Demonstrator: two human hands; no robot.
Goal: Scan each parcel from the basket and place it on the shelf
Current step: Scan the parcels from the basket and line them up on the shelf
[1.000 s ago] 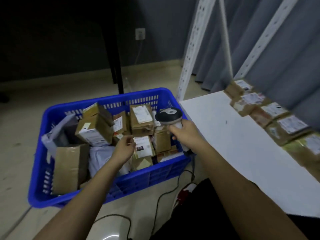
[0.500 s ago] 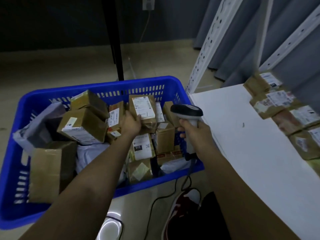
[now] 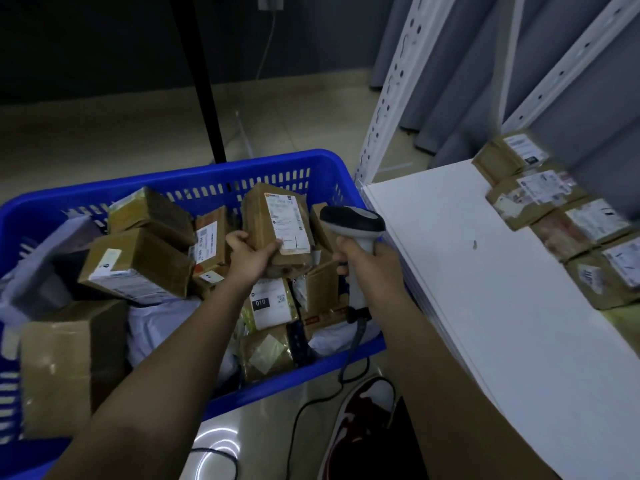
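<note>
A blue plastic basket (image 3: 242, 169) on the floor holds several brown cardboard parcels and grey mailer bags. My left hand (image 3: 251, 256) grips the lower end of one brown parcel (image 3: 277, 226), lifted above the pile with its white label facing up. Just to its right, my right hand (image 3: 372, 265) holds the handle of a barcode scanner (image 3: 353, 221), whose dark head points toward the parcel. The white shelf board (image 3: 485, 289) lies to the right. Along the shelf's far edge sit several labelled parcels (image 3: 561, 216) in a row.
A white perforated shelf upright (image 3: 391, 88) stands between basket and shelf. A black pole (image 3: 204, 84) rises behind the basket. The scanner's cable (image 3: 311, 403) trails over the floor beside a red-and-white shoe (image 3: 363, 410). Grey curtains hang at the back right.
My left hand has reached further into the basket, taken hold of the labelled parcel and raised it. The scanner in my right hand has come closer to it.
</note>
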